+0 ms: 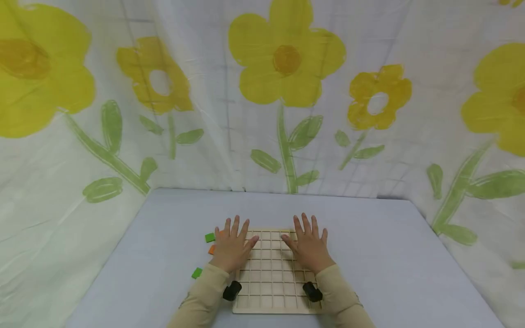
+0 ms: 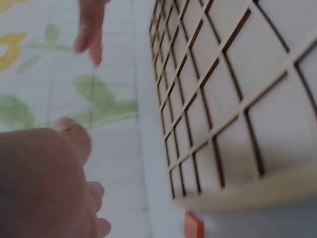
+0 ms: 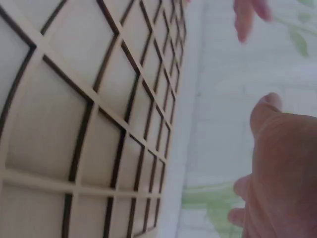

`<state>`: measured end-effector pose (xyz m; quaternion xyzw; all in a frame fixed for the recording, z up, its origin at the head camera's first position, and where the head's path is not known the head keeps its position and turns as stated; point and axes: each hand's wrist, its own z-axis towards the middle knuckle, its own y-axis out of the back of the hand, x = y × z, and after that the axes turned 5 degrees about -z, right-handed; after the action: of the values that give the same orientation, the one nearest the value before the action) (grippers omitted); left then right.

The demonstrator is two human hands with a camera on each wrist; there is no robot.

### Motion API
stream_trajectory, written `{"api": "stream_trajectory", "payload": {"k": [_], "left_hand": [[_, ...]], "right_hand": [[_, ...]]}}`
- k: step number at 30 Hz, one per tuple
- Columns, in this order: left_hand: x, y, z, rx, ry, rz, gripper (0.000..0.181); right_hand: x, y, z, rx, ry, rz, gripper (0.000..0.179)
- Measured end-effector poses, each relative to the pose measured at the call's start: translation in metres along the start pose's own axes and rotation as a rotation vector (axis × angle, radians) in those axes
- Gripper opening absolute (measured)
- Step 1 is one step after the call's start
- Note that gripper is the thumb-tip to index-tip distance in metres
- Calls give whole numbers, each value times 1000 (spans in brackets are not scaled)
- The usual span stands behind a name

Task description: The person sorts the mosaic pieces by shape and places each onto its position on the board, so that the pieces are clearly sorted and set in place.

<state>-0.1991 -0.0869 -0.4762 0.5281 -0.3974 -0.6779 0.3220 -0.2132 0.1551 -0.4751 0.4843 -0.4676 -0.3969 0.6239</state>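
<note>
A light wooden grid board [image 1: 272, 276] with raised strips between square cells lies on the table. Over its left edge is my left hand [image 1: 230, 249], fingers spread and straight, holding nothing. My right hand [image 1: 309, 248] hovers over the right side in the same way, also with nothing in it. In the left wrist view the left hand [image 2: 44, 178] is apart from the board [image 2: 237, 99]. The right wrist view shows the right hand [image 3: 285, 168] beside the board [image 3: 89, 129], with a gap between them.
Left of the board lie small tiles: a green tile [image 1: 210, 237], an orange tile [image 1: 212, 249] partly behind my left hand, and another green tile [image 1: 197, 273]. The table [image 1: 381, 259] is white. Behind it hangs a curtain [image 1: 213, 136] painted with yellow flowers.
</note>
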Motion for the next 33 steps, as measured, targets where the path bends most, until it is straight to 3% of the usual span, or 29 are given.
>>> {"api": "stream_trajectory", "payload": {"k": [4, 7, 9, 12, 16, 24, 29, 33], "left_hand": [[19, 26, -8, 106, 66, -64, 64], [36, 45, -16, 148, 102, -54, 60], [47, 55, -23, 147, 110, -42, 54], [64, 62, -32, 97, 99, -2, 43], [82, 62, -37, 27, 62, 12, 32], [98, 47, -29, -30, 49, -115, 35], [102, 44, -19, -32, 17, -73, 40], [101, 40, -9, 20, 7, -34, 44]], "right_hand": [[-16, 9, -6, 111, -63, 112, 78], [-33, 13, -15, 194, -82, 177, 75], [-44, 13, -21, 226, -66, 190, 67], [-56, 13, -27, 226, -16, 153, 51], [-66, 11, -26, 200, 27, 86, 45], [-69, 13, -26, 194, 45, 104, 51], [-68, 13, -30, 226, 26, 127, 53], [-69, 12, -33, 232, 11, 141, 54]]}}
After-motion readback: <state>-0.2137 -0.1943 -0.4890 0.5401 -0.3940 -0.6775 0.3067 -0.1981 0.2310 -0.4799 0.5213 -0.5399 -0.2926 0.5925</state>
